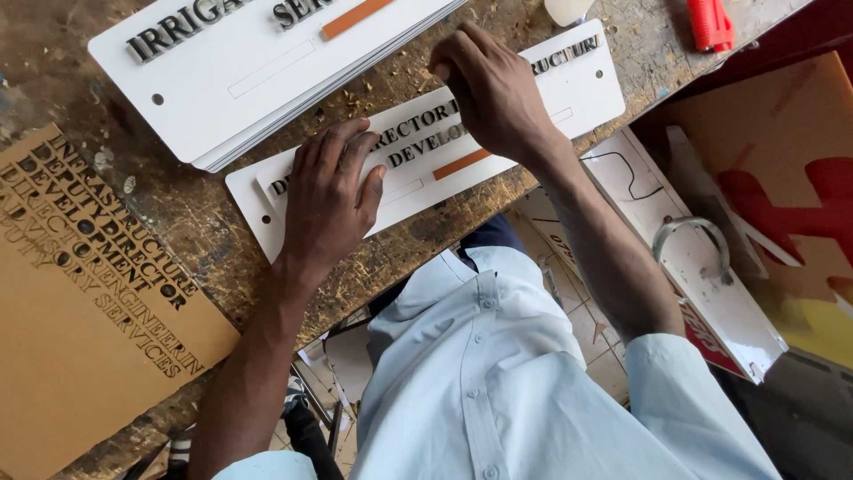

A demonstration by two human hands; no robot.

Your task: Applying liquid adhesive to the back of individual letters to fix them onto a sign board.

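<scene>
white sign plate (569, 84) with black letters, orange strip (461, 164), brown stencil board (80, 320), pale blue shirt (498, 382)

bright, even daylight; soft shadows, mild glare on white surfaces, sharp focus.

Stack of white sign plates (258, 80) top left; brown stencil board (80, 302) left; red tool (711, 22) top right.

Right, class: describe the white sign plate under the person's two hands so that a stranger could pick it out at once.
Start at the worn, paint-flecked wooden workbench. Near its front edge lies a long white sign plate with dark raised letters, the left hand flat on it and the right hand pressing its upper row. Unlike the stack of white plates behind it, it lies singly.
</scene>
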